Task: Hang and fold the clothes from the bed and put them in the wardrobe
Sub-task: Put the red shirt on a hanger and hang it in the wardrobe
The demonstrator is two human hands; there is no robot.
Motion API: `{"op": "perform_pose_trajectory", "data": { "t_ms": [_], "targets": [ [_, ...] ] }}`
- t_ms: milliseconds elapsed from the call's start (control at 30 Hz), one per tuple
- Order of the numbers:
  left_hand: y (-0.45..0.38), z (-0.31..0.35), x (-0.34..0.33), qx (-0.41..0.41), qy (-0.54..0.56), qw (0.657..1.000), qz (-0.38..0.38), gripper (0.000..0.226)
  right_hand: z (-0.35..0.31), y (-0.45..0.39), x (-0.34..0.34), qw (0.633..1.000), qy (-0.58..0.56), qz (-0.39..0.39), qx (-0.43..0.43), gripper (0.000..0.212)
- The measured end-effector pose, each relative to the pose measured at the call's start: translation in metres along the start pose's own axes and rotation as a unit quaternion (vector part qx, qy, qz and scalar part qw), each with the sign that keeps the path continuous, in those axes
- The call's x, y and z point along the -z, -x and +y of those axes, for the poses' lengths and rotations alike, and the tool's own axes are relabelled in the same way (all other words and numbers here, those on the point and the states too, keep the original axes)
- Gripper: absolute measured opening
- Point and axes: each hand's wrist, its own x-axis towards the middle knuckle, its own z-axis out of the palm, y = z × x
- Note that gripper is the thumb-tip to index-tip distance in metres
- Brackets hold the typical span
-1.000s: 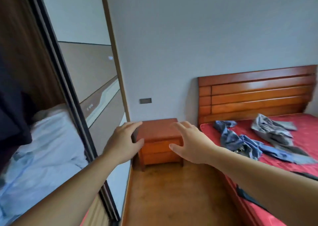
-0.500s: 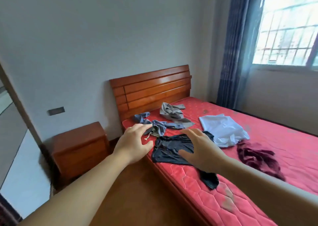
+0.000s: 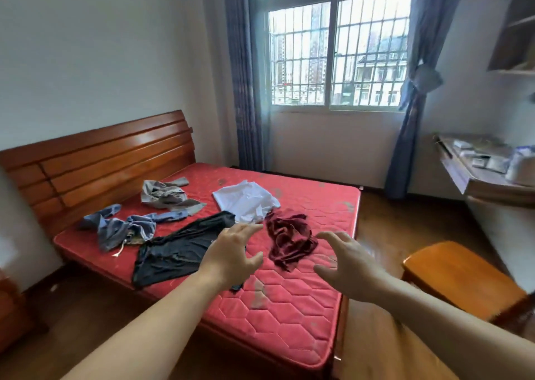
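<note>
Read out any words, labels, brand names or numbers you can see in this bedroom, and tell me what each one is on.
No text can be read anywhere in this view.
Boxes and packets on the desk: any printing is too blurred to read.
Small tag on the blue garment: too small to read.

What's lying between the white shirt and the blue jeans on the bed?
In the head view, the black garment stretches between the white shirt and blue jeans, with bare mattress around it.

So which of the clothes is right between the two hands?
The crumpled dark red garment. It lies between the left hand and right hand; the black, white, blue and grey ones lie further left.
</note>
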Motion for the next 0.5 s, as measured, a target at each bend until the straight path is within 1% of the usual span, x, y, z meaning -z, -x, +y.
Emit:
{"op": "perform_pose_trajectory", "data": {
  "t_ms": [167,333,500],
  "targets": [
    [0.013,0.0,-0.029,-0.015,0.017,0.999,-0.025,0.06,0.006,0.017,-0.016,0.999,0.023,-0.006,-0.04,0.065],
    [0.038,-0.026,-0.049,0.015,0.023,0.998,-0.057,0.06,0.0,0.028,-0.045,0.998,0.022,-0.017,-0.053,0.064],
    [0.04,-0.042,-0.061,0.038,0.009,0.996,-0.078,0.06,0.005,0.023,-0.064,0.997,0.03,-0.02,-0.072,0.065]
  ]
}}
